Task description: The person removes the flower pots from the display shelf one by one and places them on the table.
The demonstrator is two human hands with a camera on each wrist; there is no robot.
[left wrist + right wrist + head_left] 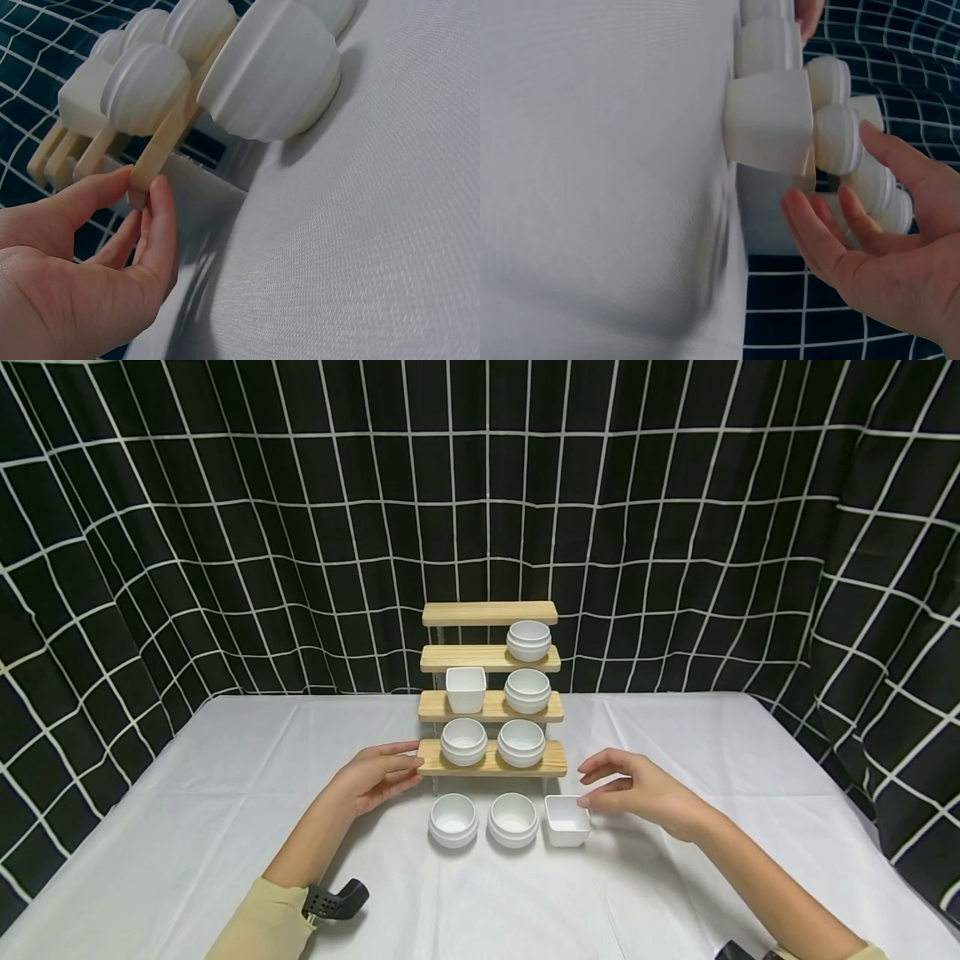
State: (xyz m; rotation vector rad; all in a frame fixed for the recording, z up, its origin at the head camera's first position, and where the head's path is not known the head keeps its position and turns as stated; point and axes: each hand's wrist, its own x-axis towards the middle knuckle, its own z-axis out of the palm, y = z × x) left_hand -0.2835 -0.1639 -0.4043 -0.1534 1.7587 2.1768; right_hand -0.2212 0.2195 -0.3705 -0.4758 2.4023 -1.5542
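A tiered wooden display stand [491, 612] holds white ramekins on its steps. My left hand [381, 775] pinches the left end of the lowest step [166, 142] between thumb and fingers. To the right of the stand, my right hand [637, 789] has its fingers loosely bent, with nothing between them. Nearest to it is a square white bowl [567, 835] on the table; in the right wrist view the fingertips [795, 206] appear apart from this square bowl [769, 124]. Two round ramekins, one at left [453, 837] and one in the middle [513, 837], stand in line with it.
Two round ramekins sit on the lowest step. Above them are another square bowl [466, 691] and a round ramekin [528, 695], and higher up a single round ramekin [528, 647]. White cloth [240, 793] covers the table; a black gridded curtain [337, 527] hangs behind.
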